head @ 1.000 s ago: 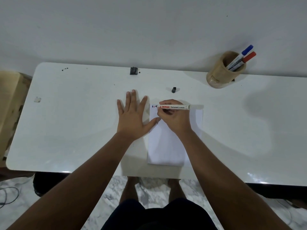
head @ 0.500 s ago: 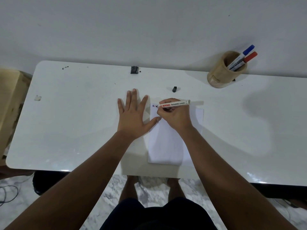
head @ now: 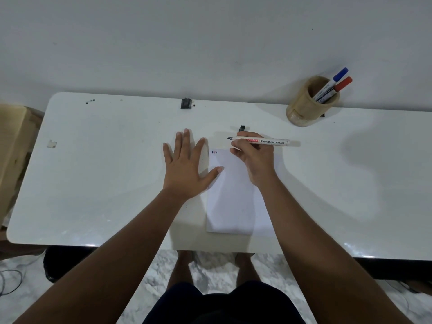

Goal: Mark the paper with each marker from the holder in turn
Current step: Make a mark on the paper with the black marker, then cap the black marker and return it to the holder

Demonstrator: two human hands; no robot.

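The paper point(head: 233, 197) lies on the white desk point(head: 105, 171) right in front of you, with three small marks in its far left corner. Your left hand point(head: 184, 170) rests flat and spread beside the paper, thumb on its left edge. Your right hand point(head: 253, 157) is clamped on a black marker point(head: 261, 141) above the paper's far edge, its length level, tip pointing left. The black cap point(head: 242, 128) sits just beyond the paper. Farther right, the holder point(head: 304, 106) keeps the blue and red markers, so your right hand is nearer.
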